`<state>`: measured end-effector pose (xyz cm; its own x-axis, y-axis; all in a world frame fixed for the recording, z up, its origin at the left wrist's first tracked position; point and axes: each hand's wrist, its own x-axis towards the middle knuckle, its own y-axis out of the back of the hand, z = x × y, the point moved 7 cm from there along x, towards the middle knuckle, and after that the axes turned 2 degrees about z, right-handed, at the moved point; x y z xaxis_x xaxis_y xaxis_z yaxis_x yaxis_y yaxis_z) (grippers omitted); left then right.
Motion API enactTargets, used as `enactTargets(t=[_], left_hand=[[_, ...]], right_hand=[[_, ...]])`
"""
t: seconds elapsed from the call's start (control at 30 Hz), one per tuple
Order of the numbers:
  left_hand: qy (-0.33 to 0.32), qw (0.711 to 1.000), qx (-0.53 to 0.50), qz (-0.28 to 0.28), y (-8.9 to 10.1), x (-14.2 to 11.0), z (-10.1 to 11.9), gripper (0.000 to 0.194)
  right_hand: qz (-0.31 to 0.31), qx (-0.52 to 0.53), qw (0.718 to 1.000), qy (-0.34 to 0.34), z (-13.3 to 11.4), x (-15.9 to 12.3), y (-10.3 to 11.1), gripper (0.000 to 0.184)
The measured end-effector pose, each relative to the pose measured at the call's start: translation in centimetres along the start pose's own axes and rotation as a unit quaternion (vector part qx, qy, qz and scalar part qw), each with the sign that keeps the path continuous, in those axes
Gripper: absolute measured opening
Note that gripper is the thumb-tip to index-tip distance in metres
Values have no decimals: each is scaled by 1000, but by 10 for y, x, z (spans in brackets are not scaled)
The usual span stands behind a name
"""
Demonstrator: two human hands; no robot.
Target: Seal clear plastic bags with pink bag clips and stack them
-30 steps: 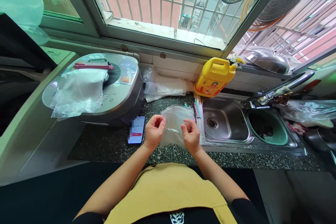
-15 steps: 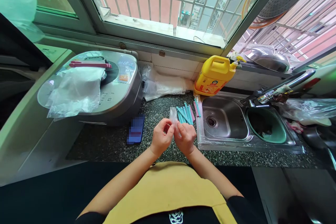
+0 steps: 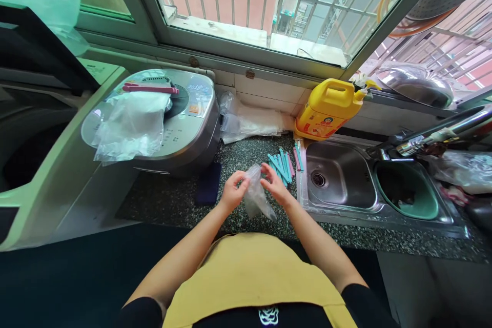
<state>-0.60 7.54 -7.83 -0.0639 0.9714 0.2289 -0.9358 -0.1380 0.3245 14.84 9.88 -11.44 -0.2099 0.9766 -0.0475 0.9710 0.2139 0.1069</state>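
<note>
A clear plastic bag (image 3: 255, 197) hangs crumpled over the front of the dark speckled counter. My left hand (image 3: 233, 190) pinches its upper left edge between thumb and fingers. At the bag's upper right side is my right hand (image 3: 275, 184), thumb and forefinger apart; whether a fingertip touches the film I cannot tell. Just beyond that hand lie several slim teal sticks (image 3: 280, 164), which look like bag sealing clips, with a few pink ones (image 3: 291, 164) among them.
On the left stands a grey rice cooker (image 3: 192, 133) with plastic bags (image 3: 132, 125) and a pink clip (image 3: 150, 88) on top. A dark blue flat object (image 3: 208, 184) lies beside it. More bags (image 3: 255, 120), a yellow jug (image 3: 328, 110) and a steel sink (image 3: 340, 174) border the counter.
My hands have moved apart, and the bag, bunched small between them before, now hangs opened out toward me. My right hand's fingers have spread. The whole view has shifted slightly.
</note>
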Motion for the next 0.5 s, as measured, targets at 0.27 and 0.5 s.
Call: enactTargets(t=[0.27, 0.5], left_hand=[[121, 989, 79, 32, 16, 15, -89, 9], [79, 997, 10, -4, 13, 1, -55, 17]], right_hand=[[-33, 141, 969, -201, 78, 35, -61, 43], [-24, 174, 967, -186, 43, 19, -38, 50]])
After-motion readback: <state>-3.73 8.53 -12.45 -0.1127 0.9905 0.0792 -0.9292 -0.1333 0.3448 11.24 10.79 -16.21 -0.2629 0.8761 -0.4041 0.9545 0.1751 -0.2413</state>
